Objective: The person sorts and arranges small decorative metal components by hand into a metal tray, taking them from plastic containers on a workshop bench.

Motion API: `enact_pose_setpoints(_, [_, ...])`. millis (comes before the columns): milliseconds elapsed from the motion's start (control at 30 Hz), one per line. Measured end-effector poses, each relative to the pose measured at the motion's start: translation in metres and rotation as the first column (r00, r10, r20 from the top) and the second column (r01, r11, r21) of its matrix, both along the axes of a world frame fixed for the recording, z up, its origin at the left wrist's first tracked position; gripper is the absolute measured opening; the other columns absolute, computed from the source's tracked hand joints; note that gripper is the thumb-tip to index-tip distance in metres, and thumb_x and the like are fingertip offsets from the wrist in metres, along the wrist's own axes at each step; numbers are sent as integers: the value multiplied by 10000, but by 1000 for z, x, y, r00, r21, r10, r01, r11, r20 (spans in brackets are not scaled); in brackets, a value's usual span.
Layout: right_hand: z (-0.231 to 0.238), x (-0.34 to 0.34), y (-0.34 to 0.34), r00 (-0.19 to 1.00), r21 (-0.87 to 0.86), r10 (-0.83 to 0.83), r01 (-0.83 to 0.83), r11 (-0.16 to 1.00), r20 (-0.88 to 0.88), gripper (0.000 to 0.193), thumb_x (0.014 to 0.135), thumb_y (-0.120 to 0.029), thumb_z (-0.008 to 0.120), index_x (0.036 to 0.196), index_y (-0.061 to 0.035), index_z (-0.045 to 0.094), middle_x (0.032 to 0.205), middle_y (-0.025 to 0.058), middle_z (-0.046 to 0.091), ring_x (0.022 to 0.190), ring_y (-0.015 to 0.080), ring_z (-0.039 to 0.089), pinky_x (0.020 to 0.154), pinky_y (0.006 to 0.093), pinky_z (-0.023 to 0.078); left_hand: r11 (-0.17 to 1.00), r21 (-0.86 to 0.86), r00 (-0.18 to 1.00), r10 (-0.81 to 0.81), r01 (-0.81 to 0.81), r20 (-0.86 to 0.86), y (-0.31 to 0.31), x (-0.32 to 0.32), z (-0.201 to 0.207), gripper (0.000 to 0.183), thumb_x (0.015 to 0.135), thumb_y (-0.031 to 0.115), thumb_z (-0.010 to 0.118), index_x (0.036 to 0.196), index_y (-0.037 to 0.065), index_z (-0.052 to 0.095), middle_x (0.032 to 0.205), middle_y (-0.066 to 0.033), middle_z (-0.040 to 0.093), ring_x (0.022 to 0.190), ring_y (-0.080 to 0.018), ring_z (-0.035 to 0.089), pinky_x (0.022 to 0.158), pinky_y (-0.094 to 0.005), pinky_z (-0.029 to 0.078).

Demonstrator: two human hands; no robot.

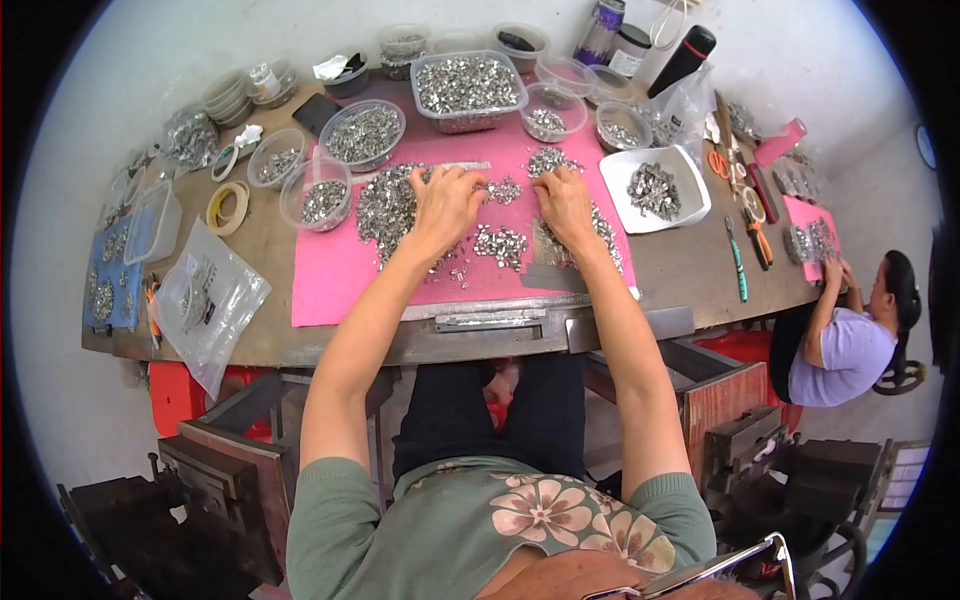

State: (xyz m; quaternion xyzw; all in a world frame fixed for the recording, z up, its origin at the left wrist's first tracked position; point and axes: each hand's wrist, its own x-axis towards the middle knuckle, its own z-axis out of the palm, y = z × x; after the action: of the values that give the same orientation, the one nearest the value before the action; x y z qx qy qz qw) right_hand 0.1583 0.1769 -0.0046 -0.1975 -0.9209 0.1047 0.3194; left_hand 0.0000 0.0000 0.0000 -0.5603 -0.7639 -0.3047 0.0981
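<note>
A pink mat [322, 270] carries heaps of small, shiny silver metal pieces. My left hand [447, 205] is closed, its curled fingers over the right edge of the large heap of metal pieces [385, 215]. Opposite it, my right hand [566, 208] is also closed, fingers bent down among the pieces. What either hand holds is too small to make out. Between them lies a small cluster of pieces [503, 190]; nearer me is another small pile [500, 246]. More pieces lie beyond my right fingertips and partly under my right wrist.
Tubs of pieces line the back, including a rectangular tub [470, 118]. A white tray [616, 185] stands right of the mat; beyond it are pliers [758, 240]. A tape roll [228, 208] and plastic bag [215, 330] lie left. A co-worker [845, 345] sits far right.
</note>
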Motion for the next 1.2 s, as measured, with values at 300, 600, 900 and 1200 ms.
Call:
enact_pose_setpoints(300, [1, 3, -2, 994, 97, 109, -108, 989, -9, 67, 861, -50, 681, 899, -18, 635, 881, 147, 619, 880, 339, 609, 814, 461, 491, 999, 8, 999, 42, -42, 15, 19, -2, -4, 135, 853, 222, 747, 951, 139, 705, 947, -74, 654, 995, -296, 610, 975, -598, 320])
enact_pose_setpoints(600, [31, 93, -85, 964, -108, 260, -254, 961, 47, 104, 838, 7, 692, 878, -10, 598, 846, 147, 592, 830, 350, 603, 755, 434, 488, 998, 55, 999, 27, -25, -40, 22, -4, -10, 89, 865, 185, 723, 935, 131, 711, 927, -68, 677, 948, -278, 623, 973, -581, 323])
enact_pose_setpoints(900, [22, 109, -94, 965, -141, 261, -254, 957, 31, 105, 846, 23, 702, 943, -9, 676, 883, 137, 597, 856, 338, 607, 752, 424, 502, 997, -80, 1000, 17, -19, -22, 21, 3, 4, 116, 902, 216, 705, 978, 131, 730, 919, -53, 669, 971, -266, 628, 993, -578, 320])
enact_pose_setpoints(1200, [26, 109, -98, 972, -9, 229, -229, 973, 48, 103, 829, 42, 708, 909, 2, 657, 871, 133, 590, 828, 331, 615, 732, 421, 507, 983, 183, 997, -35, 20, 74, 18, 4, 1, 87, 936, 169, 640, 902, 94, 667, 894, -65, 688, 907, -260, 655, 983, -547, 333])
